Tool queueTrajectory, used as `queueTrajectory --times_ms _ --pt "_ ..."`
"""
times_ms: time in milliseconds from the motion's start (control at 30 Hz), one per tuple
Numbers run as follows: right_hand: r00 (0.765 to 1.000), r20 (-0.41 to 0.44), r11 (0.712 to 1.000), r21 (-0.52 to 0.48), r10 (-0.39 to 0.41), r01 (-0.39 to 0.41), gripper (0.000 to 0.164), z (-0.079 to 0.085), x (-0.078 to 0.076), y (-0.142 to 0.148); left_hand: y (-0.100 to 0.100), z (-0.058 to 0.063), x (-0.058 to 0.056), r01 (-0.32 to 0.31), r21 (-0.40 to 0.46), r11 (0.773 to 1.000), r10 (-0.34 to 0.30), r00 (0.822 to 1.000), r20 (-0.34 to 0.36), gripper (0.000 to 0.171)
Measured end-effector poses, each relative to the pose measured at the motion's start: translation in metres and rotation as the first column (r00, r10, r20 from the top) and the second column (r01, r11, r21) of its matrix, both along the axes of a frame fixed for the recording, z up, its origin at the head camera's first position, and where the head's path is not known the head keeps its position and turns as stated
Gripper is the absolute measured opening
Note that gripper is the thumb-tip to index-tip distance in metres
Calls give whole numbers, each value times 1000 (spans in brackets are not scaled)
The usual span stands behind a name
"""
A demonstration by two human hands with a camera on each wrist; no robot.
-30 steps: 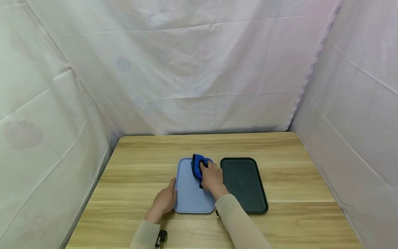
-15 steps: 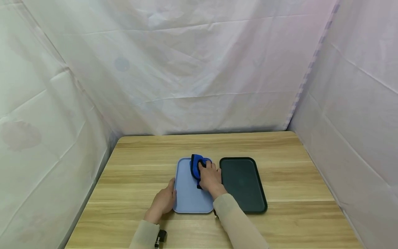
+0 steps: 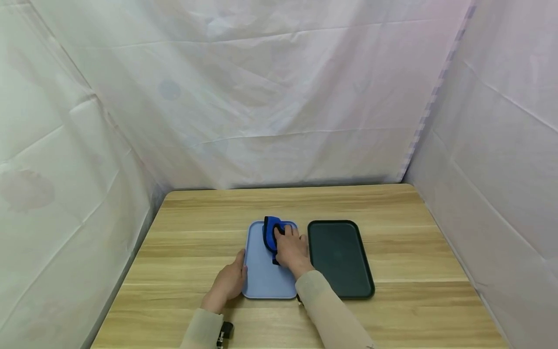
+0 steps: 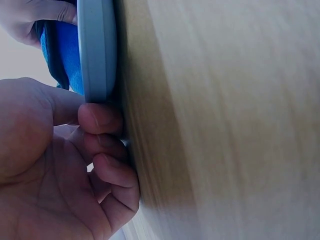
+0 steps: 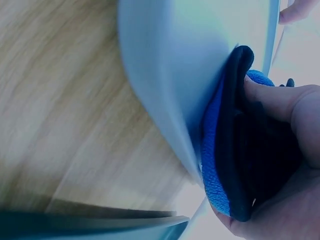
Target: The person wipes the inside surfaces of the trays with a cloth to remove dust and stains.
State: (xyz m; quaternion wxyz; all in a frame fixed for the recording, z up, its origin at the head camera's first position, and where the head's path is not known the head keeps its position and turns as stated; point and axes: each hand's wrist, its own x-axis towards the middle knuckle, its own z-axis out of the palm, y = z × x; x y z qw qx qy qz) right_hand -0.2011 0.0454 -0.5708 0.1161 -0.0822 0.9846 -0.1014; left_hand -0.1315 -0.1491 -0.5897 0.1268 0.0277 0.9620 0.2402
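While the bright blue towelling cloth with black edging [image 3: 269, 235] lies at the far end of the pale blue rectangular tray with a raised rim [image 3: 265, 282], I note it bunched, its far edge reaching past that rim in the head view. The right hand [image 3: 291, 247] grips it, thumb on the black side, as the right wrist view shows; how the other fingers lie under it, I can't tell. Looks like wiping. I'd want the towelling side flat on the tray floor, pressure light and even, strokes overlapping and worked well into the rounded corners; a wadded cloth would likely skip there. The left hand [image 3: 229, 280] holds the tray's left rim with curled fingers, which should serve as a good anchor; a firm sideways hold ought to stop skidding, without lifting the edge. Just beside, to the right, lies the dark green rectangular tray [image 3: 337, 257], near enough that a wide stroke could knock it. Both trays rest on the wood-grained tabletop [image 3: 196, 232]; beyond it hangs pale, creased sheeting [image 3: 279, 97].
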Motion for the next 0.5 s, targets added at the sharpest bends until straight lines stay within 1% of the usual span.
queueTrajectory --times_ms 167,333,500 --pt "1000 -5 1000 -10 24 -24 79 3 1 -4 0 -1 1 -2 10 1000 2 1000 -6 56" --pt "1000 12 999 -37 26 -26 81 6 0 -8 0 0 1 1 16 1000 -1 1000 -10 56" --pt "999 15 999 -36 35 -34 80 6 -1 -11 -1 0 1 0 17 1000 0 1000 -7 56"
